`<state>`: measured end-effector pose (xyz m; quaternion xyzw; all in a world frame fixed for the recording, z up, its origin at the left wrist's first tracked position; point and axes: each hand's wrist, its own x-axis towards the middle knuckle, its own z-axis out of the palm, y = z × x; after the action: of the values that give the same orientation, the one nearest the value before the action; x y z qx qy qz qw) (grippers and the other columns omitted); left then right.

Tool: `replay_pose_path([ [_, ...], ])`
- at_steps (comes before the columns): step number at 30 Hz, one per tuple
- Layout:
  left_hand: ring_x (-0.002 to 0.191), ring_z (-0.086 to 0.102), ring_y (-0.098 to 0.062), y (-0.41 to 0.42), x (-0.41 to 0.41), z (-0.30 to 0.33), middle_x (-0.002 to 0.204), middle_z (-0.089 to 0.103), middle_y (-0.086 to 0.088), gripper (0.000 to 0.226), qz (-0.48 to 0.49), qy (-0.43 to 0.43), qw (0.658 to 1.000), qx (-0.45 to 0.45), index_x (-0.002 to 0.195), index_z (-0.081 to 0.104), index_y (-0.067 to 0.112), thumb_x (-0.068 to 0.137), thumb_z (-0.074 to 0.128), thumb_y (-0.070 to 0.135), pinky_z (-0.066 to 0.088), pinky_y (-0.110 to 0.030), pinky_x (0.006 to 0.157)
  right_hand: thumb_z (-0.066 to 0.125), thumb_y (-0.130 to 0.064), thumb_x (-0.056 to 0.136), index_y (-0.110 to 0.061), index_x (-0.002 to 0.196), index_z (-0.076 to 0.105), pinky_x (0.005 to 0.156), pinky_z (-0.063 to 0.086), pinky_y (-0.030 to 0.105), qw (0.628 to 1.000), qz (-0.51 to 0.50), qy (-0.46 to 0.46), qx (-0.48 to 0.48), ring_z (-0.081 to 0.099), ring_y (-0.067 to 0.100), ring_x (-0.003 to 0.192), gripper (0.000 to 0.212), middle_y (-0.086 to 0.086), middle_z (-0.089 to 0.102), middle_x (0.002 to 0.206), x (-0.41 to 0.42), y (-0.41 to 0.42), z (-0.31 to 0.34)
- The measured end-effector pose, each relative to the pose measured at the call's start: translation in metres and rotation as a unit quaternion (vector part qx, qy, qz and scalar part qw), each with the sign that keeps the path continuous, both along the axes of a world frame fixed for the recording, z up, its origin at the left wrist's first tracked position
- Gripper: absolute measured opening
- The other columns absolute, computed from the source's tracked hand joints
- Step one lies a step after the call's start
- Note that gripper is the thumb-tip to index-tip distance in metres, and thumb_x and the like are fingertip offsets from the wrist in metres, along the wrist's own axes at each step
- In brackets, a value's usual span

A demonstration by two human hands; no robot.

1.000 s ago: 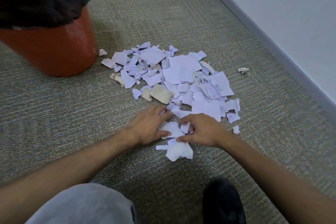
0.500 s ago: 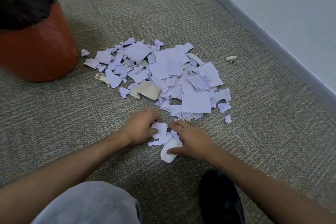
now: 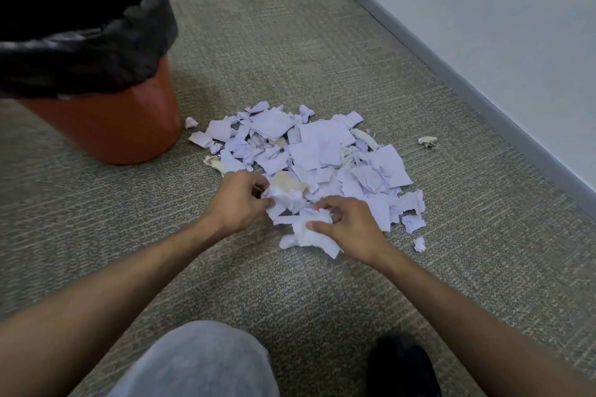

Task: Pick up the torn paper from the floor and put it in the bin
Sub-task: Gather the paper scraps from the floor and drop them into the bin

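Left hand (image 3: 238,203) grips crumpled scraps (image 3: 285,200); right hand (image 3: 350,229) pinches a white wad (image 3: 306,232). Torn paper pile (image 3: 316,155) lies on carpet (image 3: 290,42), beside the orange bin (image 3: 106,126).

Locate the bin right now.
Head view, upper left: the bin stands on the carpet, left of the paper pile and beyond the left hand.

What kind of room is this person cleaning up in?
Probably an office or hallway: flat woven carpet, a plain pale wall with a grey baseboard, and an orange bin with a black liner.
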<state>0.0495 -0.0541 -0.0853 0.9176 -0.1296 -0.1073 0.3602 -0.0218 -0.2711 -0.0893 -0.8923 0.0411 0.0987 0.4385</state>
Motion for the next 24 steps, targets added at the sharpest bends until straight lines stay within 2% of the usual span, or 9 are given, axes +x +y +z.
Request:
replay_pose_path([
  [3, 0.069, 0.067, -0.022, 0.013, 0.015, 0.033, 0.067, 0.067, -0.009, 0.022, 0.048, -0.04, 0.998, -0.029, 0.065, 0.063, 0.006, 0.076, 0.08, 0.014, 0.048, -0.031, 0.061, 0.08, -0.028, 0.08, -0.022, 0.098, 0.069, 0.067, 0.047, 0.022, 0.999, -0.01, -0.045, 0.025, 0.058, 0.001, 0.066, 0.021, -0.016, 0.065, 0.093, 0.024, 0.012, 0.032],
  [6, 0.061, 0.062, -0.013, 0.028, 0.024, 0.069, 0.063, 0.066, -0.004, 0.021, 0.08, -0.088, 0.991, -0.053, 0.062, 0.063, 0.009, 0.076, 0.078, 0.01, 0.045, -0.03, 0.058, 0.079, -0.027, 0.081, -0.024, 0.095, 0.068, 0.073, 0.052, 0.032, 0.994, -0.009, -0.092, 0.05, 0.066, 0.021, 0.078, 0.018, -0.013, 0.068, 0.098, 0.05, 0.031, 0.064],
  [8, 0.055, 0.057, -0.001, 0.041, 0.027, 0.093, 0.06, 0.065, 0.007, 0.022, 0.099, -0.115, 0.986, -0.076, 0.063, 0.064, 0.018, 0.077, 0.076, 0.008, 0.043, -0.023, 0.056, 0.079, -0.027, 0.082, -0.024, 0.096, 0.068, 0.075, 0.054, 0.039, 0.991, 0.0, -0.122, 0.06, 0.067, 0.022, 0.077, 0.018, -0.017, 0.067, 0.096, 0.065, 0.047, 0.083],
  [10, 0.051, 0.054, 0.003, 0.056, 0.031, 0.116, 0.06, 0.066, 0.008, 0.019, 0.134, -0.139, 0.977, -0.09, 0.065, 0.065, 0.019, 0.078, 0.074, 0.009, 0.043, -0.022, 0.053, 0.078, -0.026, 0.082, -0.02, 0.096, 0.069, 0.069, 0.052, 0.039, 0.987, 0.005, -0.142, 0.074, 0.062, 0.015, 0.063, 0.018, -0.014, 0.068, 0.089, 0.08, 0.064, 0.104],
  [13, 0.049, 0.055, 0.002, 0.082, 0.042, 0.149, 0.061, 0.066, 0.002, 0.01, 0.21, -0.179, 0.956, -0.103, 0.071, 0.068, 0.012, 0.08, 0.072, 0.01, 0.046, -0.02, 0.049, 0.079, -0.026, 0.081, -0.02, 0.092, 0.069, 0.062, 0.053, 0.031, 0.982, 0.018, -0.173, 0.079, 0.063, 0.005, 0.063, 0.016, -0.007, 0.068, 0.081, 0.108, 0.096, 0.134],
  [16, 0.062, 0.063, -0.01, 0.112, 0.058, 0.178, 0.068, 0.069, -0.002, 0.003, 0.274, -0.235, 0.929, -0.083, 0.076, 0.071, 0.011, 0.079, 0.072, 0.013, 0.05, -0.024, 0.061, 0.079, -0.028, 0.077, -0.026, 0.088, 0.069, 0.078, 0.057, 0.043, 0.975, 0.032, -0.2, 0.091, 0.069, 0.016, 0.08, 0.016, -0.007, 0.071, 0.091, 0.139, 0.134, 0.162],
  [19, 0.067, 0.061, -0.016, 0.146, 0.08, 0.198, 0.072, 0.069, -0.01, 0.003, 0.346, -0.259, 0.9, -0.061, 0.076, 0.071, 0.011, 0.075, 0.07, 0.013, 0.051, -0.029, 0.067, 0.08, -0.023, 0.077, -0.024, 0.084, 0.067, 0.083, 0.053, 0.037, 0.967, 0.049, -0.23, 0.096, 0.066, 0.016, 0.087, 0.014, -0.008, 0.068, 0.088, 0.167, 0.174, 0.19],
  [21, 0.066, 0.058, -0.018, 0.165, 0.093, 0.207, 0.074, 0.069, -0.015, 0.004, 0.389, -0.249, 0.885, -0.055, 0.075, 0.07, 0.008, 0.072, 0.068, 0.01, 0.052, -0.033, 0.067, 0.08, -0.023, 0.076, -0.022, 0.081, 0.068, 0.076, 0.05, 0.033, 0.963, 0.051, -0.244, 0.099, 0.065, 0.016, 0.083, 0.013, -0.006, 0.067, 0.083, 0.187, 0.199, 0.204],
  [24, 0.07, 0.057, -0.018, 0.184, 0.107, 0.214, 0.075, 0.064, -0.01, 0.007, 0.441, -0.221, 0.869, -0.043, 0.079, 0.071, 0.004, 0.073, 0.069, 0.004, 0.051, -0.03, 0.066, 0.08, -0.027, 0.076, -0.015, 0.085, 0.072, 0.063, 0.042, 0.028, 0.964, 0.055, -0.25, 0.071, 0.057, 0.012, 0.071, 0.017, -0.004, 0.066, 0.079, 0.219, 0.23, 0.213],
])
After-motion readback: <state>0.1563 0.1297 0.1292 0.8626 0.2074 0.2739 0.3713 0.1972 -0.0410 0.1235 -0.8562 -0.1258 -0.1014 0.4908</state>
